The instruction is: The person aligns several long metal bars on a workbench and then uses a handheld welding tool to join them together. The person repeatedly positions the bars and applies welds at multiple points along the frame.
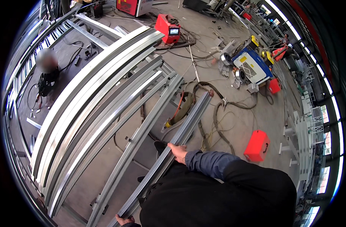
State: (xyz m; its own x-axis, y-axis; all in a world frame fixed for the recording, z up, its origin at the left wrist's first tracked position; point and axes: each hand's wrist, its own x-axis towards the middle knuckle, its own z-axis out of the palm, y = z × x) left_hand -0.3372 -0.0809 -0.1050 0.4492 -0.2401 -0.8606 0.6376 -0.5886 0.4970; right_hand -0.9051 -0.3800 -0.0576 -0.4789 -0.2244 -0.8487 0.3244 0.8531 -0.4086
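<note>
A long grey metal profile (pixel 189 125) with lengthwise grooves runs slantwise in front of my body, from the upper right down to the lower left. My right hand (pixel 178 152) is closed over its edge near the middle, thumb and fingers bent around the metal. Lower down, close to the bottom rim, my left hand (pixel 124 220) grips the same profile; part of that hand is cut off by my dark clothing. Just left of the held piece lies another straight metal beam (pixel 131 151), apart from it. Further left, several long bright profiles (pixel 86 72) rest side by side on supports.
Someone in dark clothes (pixel 48 81) crouches beyond the profiles. A red machine with a screen (pixel 167 30) stands ahead. A blue-and-white machine (pixel 252 65) and wire spool (pixel 226 59) stand to the right, above a red case (pixel 257 146). Cables (pixel 218 113) snake across the floor.
</note>
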